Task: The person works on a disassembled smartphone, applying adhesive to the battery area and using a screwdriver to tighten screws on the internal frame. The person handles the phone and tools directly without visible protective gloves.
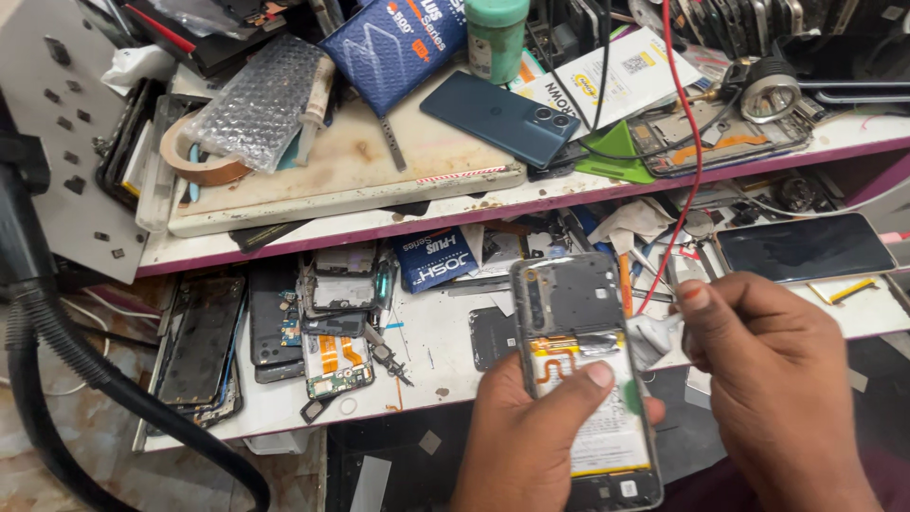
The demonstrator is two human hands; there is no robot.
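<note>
My left hand [531, 441] grips the opened phone [588, 379], lower centre of frame, thumb across its orange flex cable. Back cover is already off, battery and frame exposed. My right hand [773, 379] pinches a small white cloth [652, 337] against the phone's right edge; cleaning looks underway, reassembly still left. Desk [436, 341] is cluttered: stripped boards [332, 332] at centre left, red wire [684, 180] hanging close by, dark screen [806, 248] at right, teal phone [500, 116] on the upper shelf.
</note>
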